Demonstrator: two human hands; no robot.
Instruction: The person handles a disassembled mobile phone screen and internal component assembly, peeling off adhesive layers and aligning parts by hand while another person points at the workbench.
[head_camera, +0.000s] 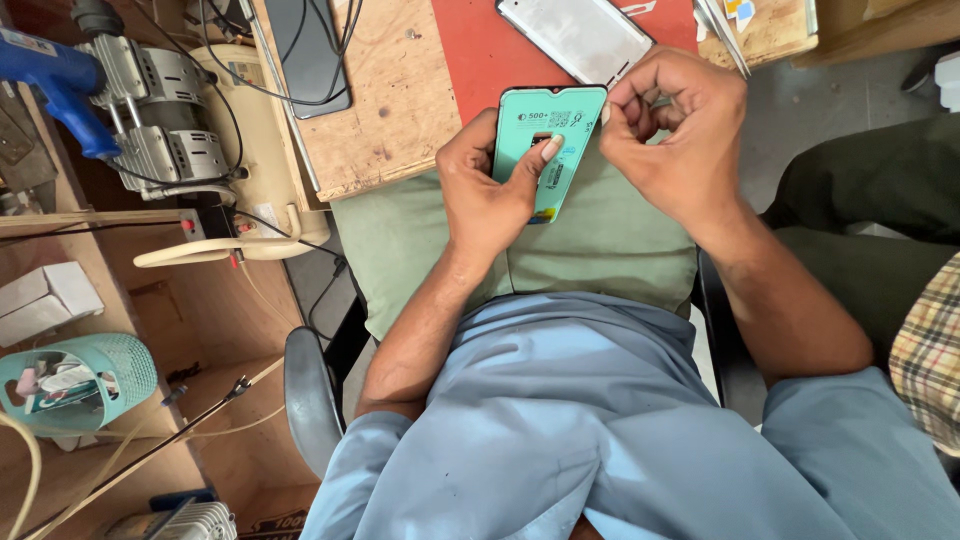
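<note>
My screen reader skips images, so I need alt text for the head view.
A left hand holds a phone with a teal film over the lap while the right hand pinches at its top corner. Another phone lies on a red mat.

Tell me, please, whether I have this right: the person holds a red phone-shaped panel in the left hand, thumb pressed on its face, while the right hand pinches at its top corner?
Not quite: the panel is teal, not red; red is the mat on the bench behind it. The head view shows this. The left hand does hold it with the thumb on its face, and the right hand pinches at its top corner.
</note>
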